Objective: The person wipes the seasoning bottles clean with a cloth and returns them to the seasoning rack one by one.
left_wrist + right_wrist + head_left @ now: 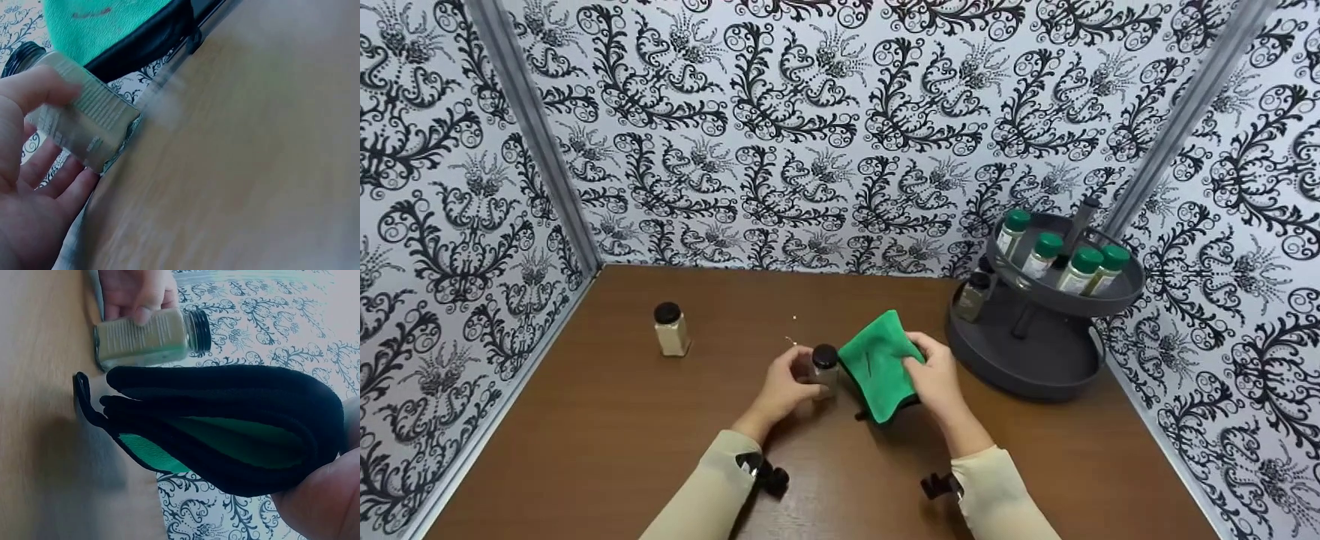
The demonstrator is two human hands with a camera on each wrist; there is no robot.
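Observation:
My left hand (780,390) holds a glass spice jar (825,360) with a black lid between thumb and fingers, low over the brown table. A printed label and pale contents show on the jar (93,109) in the left wrist view. Just to its right, my right hand (939,379) grips a green cloth (881,367) with black edging. Seen from the right wrist, the cloth (225,379) is folded over, its black rim toward the camera, apart from the jar (140,337). The fingers behind the cloth are hidden.
Another black-lidded spice jar (670,330) stands at the table's left. A dark two-tier round rack (1027,375) is at the right; several green-capped jars (1041,256) lean on top, and a black-lidded jar (973,298) stands below. Small light crumbs (793,341) lie beyond the left hand.

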